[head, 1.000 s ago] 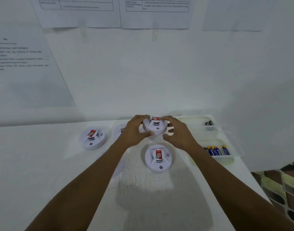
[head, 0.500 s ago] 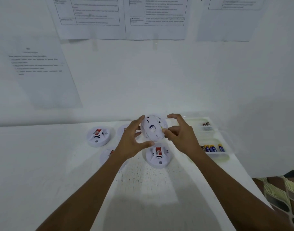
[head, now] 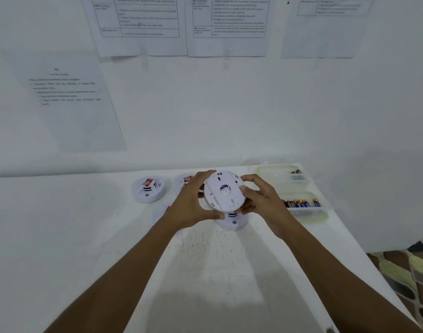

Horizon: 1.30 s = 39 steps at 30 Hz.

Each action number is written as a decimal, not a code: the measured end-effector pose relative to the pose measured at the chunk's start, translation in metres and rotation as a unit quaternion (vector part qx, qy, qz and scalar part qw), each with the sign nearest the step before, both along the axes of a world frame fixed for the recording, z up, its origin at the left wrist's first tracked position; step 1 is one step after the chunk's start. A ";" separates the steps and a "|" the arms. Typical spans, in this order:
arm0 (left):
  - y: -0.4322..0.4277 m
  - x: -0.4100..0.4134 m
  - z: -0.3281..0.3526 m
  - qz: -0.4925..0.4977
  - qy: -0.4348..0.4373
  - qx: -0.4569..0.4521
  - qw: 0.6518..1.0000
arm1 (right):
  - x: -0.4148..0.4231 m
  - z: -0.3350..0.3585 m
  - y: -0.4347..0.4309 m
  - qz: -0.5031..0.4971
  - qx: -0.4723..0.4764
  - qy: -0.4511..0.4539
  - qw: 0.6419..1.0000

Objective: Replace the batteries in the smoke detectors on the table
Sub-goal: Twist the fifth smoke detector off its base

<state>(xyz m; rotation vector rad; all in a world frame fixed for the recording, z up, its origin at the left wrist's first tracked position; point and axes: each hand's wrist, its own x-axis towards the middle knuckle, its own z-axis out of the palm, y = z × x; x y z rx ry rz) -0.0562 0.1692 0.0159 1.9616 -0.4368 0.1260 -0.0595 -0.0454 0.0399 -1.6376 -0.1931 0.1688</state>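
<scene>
Head view. Risk first: the smoke detector is up off the worktop, back side tilted toward cam, right over a second detector at its 6 o'clock. If the back plate lets go suddenly under a twist, the unit could prob. slip on its smooth round rim & drop onto that one. Batteries sit in a tray at 3 o'clock, near the right wrist; a careless swing might knock it.

Grip: left hand curls round the rim from 9 o'clock, thumb underneath. Right hand pinches the rim at 3 o'clock, fingers curled. Both grips are closed on the unit.
</scene>
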 end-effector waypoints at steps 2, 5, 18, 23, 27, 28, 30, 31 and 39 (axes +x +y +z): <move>0.002 -0.005 0.001 -0.014 0.023 -0.011 1.000 | -0.001 0.001 0.000 0.008 -0.009 -0.005 1.000; 0.000 -0.010 0.002 -0.055 0.053 -0.017 0.997 | -0.002 0.004 0.000 0.014 -0.037 -0.034 0.999; -0.002 -0.026 0.007 -0.077 0.059 -0.036 0.995 | -0.022 0.005 0.012 -0.024 -0.136 -0.169 0.976; -0.003 -0.031 0.008 -0.053 0.056 -0.042 0.996 | -0.025 0.000 0.018 -0.026 -0.165 -0.187 0.968; 0.001 -0.031 0.013 -0.033 0.046 -0.004 0.998 | -0.023 0.000 0.023 -0.026 -0.217 -0.219 0.951; 0.001 -0.032 0.016 -0.022 0.038 0.020 0.999 | -0.021 0.000 0.023 -0.025 -0.243 -0.233 0.941; 0.004 -0.033 0.019 -0.009 0.029 0.048 0.998 | -0.018 0.003 0.024 -0.021 -0.292 -0.239 0.926; 0.005 -0.033 0.018 -0.007 0.026 0.054 0.998 | -0.017 0.005 0.025 -0.019 -0.306 -0.236 0.922; 0.008 -0.029 0.005 -0.014 0.059 0.052 0.997 | -0.015 0.013 0.024 0.033 -0.341 -0.281 0.896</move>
